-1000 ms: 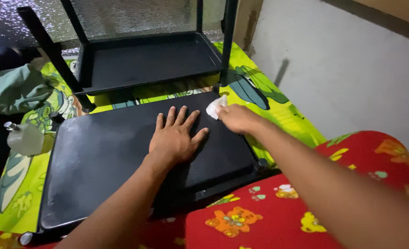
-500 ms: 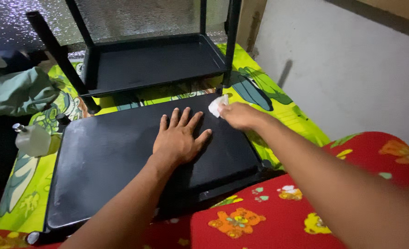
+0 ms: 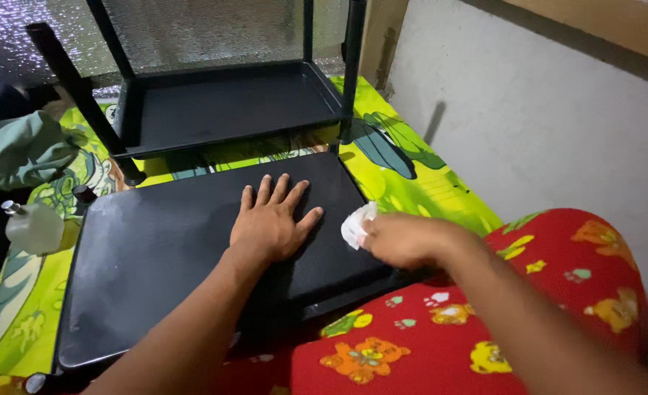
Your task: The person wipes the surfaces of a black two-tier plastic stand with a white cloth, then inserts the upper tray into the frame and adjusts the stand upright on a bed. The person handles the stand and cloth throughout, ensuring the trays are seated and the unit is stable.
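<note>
A black rectangular shelf board [image 3: 148,249] lies flat in front of me on a green patterned mat. My left hand [image 3: 271,219] rests flat on it, fingers spread, palm down near the board's middle right. My right hand [image 3: 400,238] is closed around a small white cloth [image 3: 356,223] and presses it against the board's right edge, close to my left thumb.
A black shelf frame [image 3: 229,110] with upright legs stands behind the board. A small clear spray bottle [image 3: 35,228] lies on the green mat [image 3: 411,175] at the left. Red floral fabric [image 3: 448,329] covers my lap. A grey wall [image 3: 558,132] is on the right.
My right hand with the white cloth has slid from the board's far right corner toward me along the right edge. My left hand has stayed flat on the board.
</note>
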